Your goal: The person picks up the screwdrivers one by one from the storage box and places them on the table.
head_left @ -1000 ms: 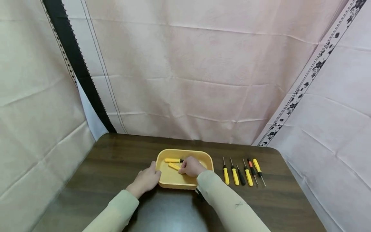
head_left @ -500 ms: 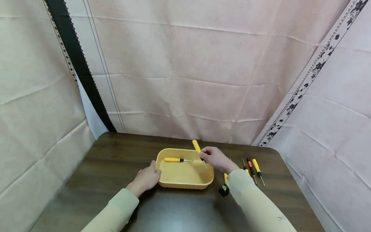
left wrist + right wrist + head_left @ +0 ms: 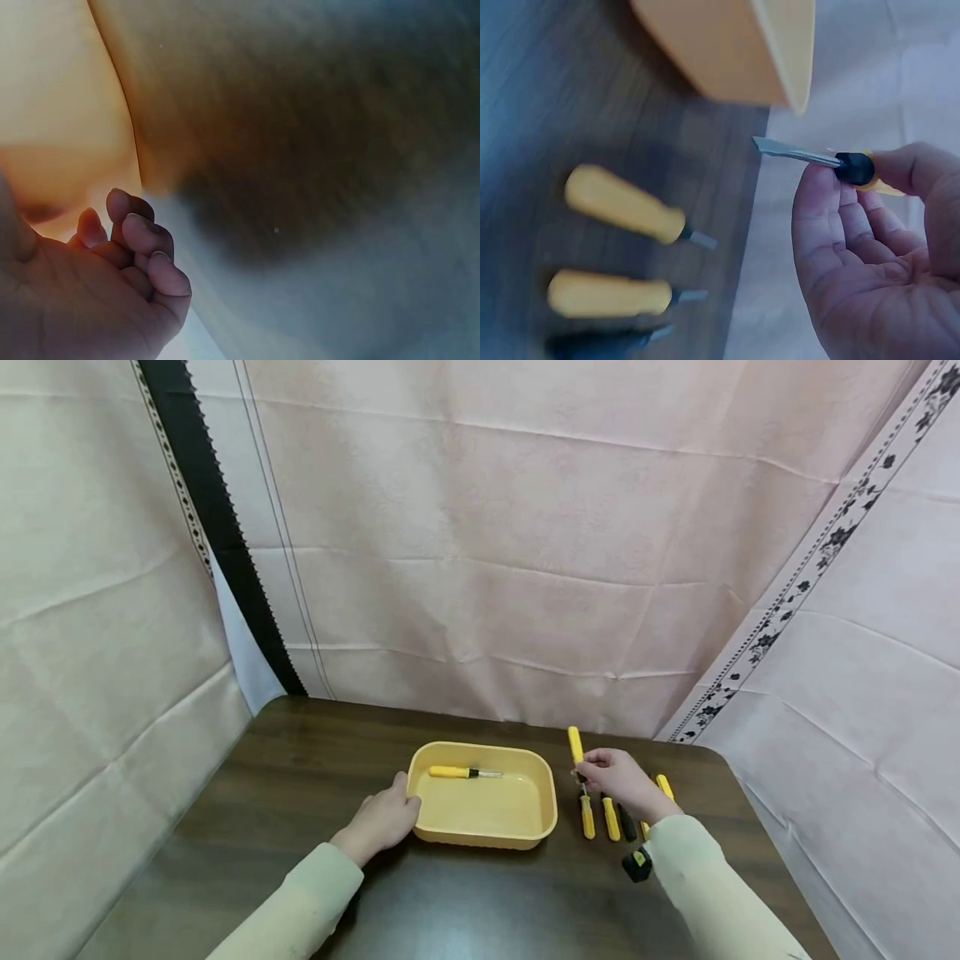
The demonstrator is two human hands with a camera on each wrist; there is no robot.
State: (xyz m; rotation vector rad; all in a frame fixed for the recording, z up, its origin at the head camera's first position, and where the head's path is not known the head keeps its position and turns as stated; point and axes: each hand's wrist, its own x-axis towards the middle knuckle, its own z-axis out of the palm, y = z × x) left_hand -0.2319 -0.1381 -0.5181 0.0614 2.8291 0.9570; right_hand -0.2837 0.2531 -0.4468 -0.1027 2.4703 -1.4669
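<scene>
My right hand (image 3: 621, 779) pinches a yellow-handled screwdriver (image 3: 575, 745) near its black collar, with thumb and forefinger. It is raised over the table, handle up in the head view. The right wrist view shows its flat metal tip (image 3: 791, 152). My left hand (image 3: 382, 818) holds the left side of a yellow plastic tray (image 3: 487, 839), and its fingers (image 3: 169, 274) look curled in the left wrist view. Inside the tray lies another yellow-and-black screwdriver (image 3: 450, 772). Below my right hand, yellow-handled screwdrivers (image 3: 611, 818) and a black one (image 3: 627, 823) lie in a row.
Another yellow screwdriver handle (image 3: 664, 786) shows behind my right hand, which hides part of the row. The dark wooden table (image 3: 330, 752) meets a pale hanging cloth (image 3: 480, 635) at its far edge. A small black device (image 3: 637, 864) sits at my right wrist.
My right hand has lifted one screwdriver out of the tray and carried it right, to above the row. The other screwdriver stays in the tray, and my left hand keeps its place.
</scene>
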